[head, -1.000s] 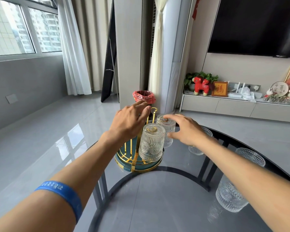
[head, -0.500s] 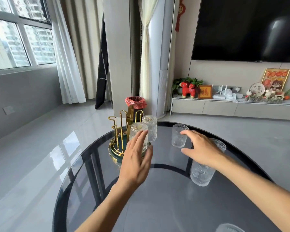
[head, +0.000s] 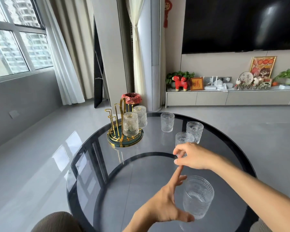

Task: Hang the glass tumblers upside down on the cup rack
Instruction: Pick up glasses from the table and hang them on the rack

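The gold wire cup rack (head: 117,129) on its green base stands at the table's far left, with two glass tumblers (head: 130,124) hung upside down on it. Two upright tumblers stand at the far right (head: 167,122) (head: 194,130). My right hand (head: 193,156) curls its fingers and thumb around the lower part of a third upright tumbler (head: 184,138). A nearer upright tumbler (head: 198,196) stands close to me, and my left hand (head: 164,205) is spread open just to its left, thumb in front of its base.
The round dark glass table (head: 124,181) has a black rim, with grey floor all around. A red-lined bin (head: 131,98) stands behind the rack. A low TV cabinet with ornaments runs along the far wall. My knee shows at the bottom left.
The view has pulled back from the rack. My left hand moved from the rack to beside the near tumbler. My right hand came down and closed around a tumbler.
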{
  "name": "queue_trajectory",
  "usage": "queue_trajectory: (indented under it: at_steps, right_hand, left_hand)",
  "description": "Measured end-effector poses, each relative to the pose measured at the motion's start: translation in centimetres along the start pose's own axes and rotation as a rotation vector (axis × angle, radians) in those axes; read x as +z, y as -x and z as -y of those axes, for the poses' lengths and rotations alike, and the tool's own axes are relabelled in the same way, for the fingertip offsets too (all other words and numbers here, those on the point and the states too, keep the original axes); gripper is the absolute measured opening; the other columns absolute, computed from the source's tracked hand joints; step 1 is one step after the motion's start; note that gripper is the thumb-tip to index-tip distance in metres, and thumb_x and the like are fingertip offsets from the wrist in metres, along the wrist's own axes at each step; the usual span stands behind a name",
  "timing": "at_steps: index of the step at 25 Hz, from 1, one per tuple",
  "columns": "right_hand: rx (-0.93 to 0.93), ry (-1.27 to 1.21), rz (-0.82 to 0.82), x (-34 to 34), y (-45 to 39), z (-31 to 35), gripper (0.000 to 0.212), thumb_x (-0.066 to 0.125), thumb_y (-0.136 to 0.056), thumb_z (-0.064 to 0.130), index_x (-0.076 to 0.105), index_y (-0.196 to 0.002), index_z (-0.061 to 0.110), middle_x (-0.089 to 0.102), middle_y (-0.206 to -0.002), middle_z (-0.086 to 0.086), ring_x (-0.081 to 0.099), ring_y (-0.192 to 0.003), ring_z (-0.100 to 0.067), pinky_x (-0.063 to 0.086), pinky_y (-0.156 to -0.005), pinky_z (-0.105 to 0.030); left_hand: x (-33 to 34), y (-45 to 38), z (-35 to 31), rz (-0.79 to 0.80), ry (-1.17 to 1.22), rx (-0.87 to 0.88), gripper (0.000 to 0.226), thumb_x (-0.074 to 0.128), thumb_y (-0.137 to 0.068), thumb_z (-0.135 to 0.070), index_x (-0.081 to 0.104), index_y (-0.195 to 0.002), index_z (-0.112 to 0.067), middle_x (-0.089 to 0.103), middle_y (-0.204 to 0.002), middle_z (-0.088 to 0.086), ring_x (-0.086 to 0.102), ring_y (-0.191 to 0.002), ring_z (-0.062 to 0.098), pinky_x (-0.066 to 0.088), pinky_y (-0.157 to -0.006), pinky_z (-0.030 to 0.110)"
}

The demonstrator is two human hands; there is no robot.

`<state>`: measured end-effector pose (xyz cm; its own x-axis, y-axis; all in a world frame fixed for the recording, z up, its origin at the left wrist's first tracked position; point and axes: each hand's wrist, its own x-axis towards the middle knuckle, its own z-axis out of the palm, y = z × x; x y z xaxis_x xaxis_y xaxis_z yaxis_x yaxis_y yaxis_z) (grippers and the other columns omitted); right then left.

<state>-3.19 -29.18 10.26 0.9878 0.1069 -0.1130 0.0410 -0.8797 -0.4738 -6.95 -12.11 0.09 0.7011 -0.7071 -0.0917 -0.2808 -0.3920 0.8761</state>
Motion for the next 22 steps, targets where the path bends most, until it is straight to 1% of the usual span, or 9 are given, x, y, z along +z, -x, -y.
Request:
queue_trajectory:
  at_steps: [3, 5, 8, 10, 12, 14, 16, 19, 22]
  right_hand:
    - [-0.023, 0.012, 0.067, 0.1, 1.4, 1.1, 0.033, 0.067, -0.078, 0.033, 0.065, -0.11, 0.023, 0.07, -0.097, 0.009, 0.064, -0.087, -0.011, 0.052, -0.084, -0.031]
    - [-0.033, 0.029, 0.104, 0.1, 2.0, 1.5, 0.032, 0.066, -0.078, 0.037, 0.066, -0.108, 0.026, 0.069, -0.099, 0.01, 0.064, -0.087, -0.01, 0.052, -0.084, -0.031]
    - [-0.008, 0.101, 0.2, -0.1, 2.5, 2.1, 0.03, 0.064, -0.075, 0.046, 0.069, -0.097, 0.027, 0.07, -0.096, 0.009, 0.063, -0.082, -0.01, 0.051, -0.077, -0.031]
    - [0.035, 0.145, 0.265, -0.6, 2.7, 2.3, 0.041, 0.062, -0.07, 0.058, 0.067, -0.101, 0.032, 0.069, -0.102, 0.012, 0.061, -0.083, -0.009, 0.051, -0.077, -0.031]
    - [0.043, 0.167, 0.298, -1.2, 2.6, 2.6, 0.057, 0.063, -0.068, 0.067, 0.056, -0.118, 0.042, 0.059, -0.122, 0.014, 0.058, -0.098, -0.009, 0.047, -0.081, -0.029]
    - [0.015, 0.124, 0.251, -1.6, 2.0, 3.1, 0.066, 0.067, -0.068, 0.066, 0.044, -0.127, 0.047, 0.051, -0.131, 0.013, 0.055, -0.106, -0.011, 0.044, -0.083, -0.029]
    - [-0.009, -0.136, 0.138, -1.5, 0.9, 4.1, 0.063, 0.073, -0.068, 0.06, 0.046, -0.123, 0.043, 0.055, -0.124, 0.008, 0.058, -0.101, -0.015, 0.048, -0.078, -0.03]
    - [0.035, -0.82, 0.03, 0.1, -1.6, 6.4, 0.066, 0.081, -0.061, 0.055, 0.055, -0.116, 0.028, 0.06, -0.118, -0.007, 0.063, -0.098, -0.029, 0.057, -0.067, -0.037]
    - [0.052, -1.127, 0.003, 3.5, -4.1, 9.0, 0.082, 0.085, -0.056, 0.055, 0.051, -0.123, 0.021, 0.057, -0.126, -0.012, 0.059, -0.111, -0.042, 0.059, -0.064, -0.04]
  left_hand:
    - [2.6, 0.0, 0.2, -0.084, -0.034, 0.036, 0.134, 0.089, -0.059, -0.035, -0.009, -0.147, -0.062, 0.03, -0.152, -0.033, 0.028, -0.139, -0.013, 0.029, -0.111, 0.02]
    - [3.2, 0.3, 0.6, -0.143, 0.017, -0.043, 0.12, 0.089, -0.061, -0.034, 0.01, -0.149, -0.057, 0.043, -0.143, -0.036, 0.038, -0.134, -0.015, 0.034, -0.109, 0.016]
    - [2.2, -0.5, 1.4, -0.246, 0.112, 0.016, 0.05, 0.085, -0.072, -0.025, 0.06, -0.115, -0.033, 0.071, -0.101, -0.018, 0.064, -0.1, -0.006, 0.046, -0.08, 0.007]
    - [1.8, -1.3, 0.2, -0.222, 0.082, -0.08, 0.025, 0.082, -0.072, -0.017, 0.066, -0.091, -0.018, 0.072, -0.081, -0.004, 0.067, -0.079, 0.001, 0.046, -0.065, 0.011]
    - [0.4, -0.2, 0.9, -0.292, 0.171, 0.131, 0.055, 0.087, -0.06, -0.006, 0.065, -0.105, -0.029, 0.076, -0.099, -0.005, 0.069, -0.092, 0.002, 0.048, -0.076, 0.01]
    - [-2.2, 0.6, 1.3, -0.525, 0.33, 0.089, 0.071, 0.09, -0.052, -0.002, 0.064, -0.111, -0.032, 0.076, -0.104, -0.007, 0.069, -0.096, 0.004, 0.048, -0.083, 0.013]
    - [-5.0, 0.4, 0.7, -0.599, 0.532, 0.182, 0.071, 0.092, -0.052, -0.008, 0.064, -0.114, -0.029, 0.075, -0.1, -0.004, 0.069, -0.093, 0.009, 0.053, -0.08, 0.02]
    - [-8.7, 0.1, 0.4, -0.794, 0.885, 0.228, 0.07, 0.088, -0.059, -0.019, 0.059, -0.123, -0.017, 0.076, -0.106, 0.003, 0.073, -0.095, 0.017, 0.059, -0.076, 0.032]
    - [-11.2, 0.3, 1.6, -0.894, 1.119, 0.172, 0.058, 0.081, -0.071, -0.025, 0.06, -0.126, -0.017, 0.075, -0.113, 0.008, 0.073, -0.098, 0.024, 0.055, -0.091, 0.04]
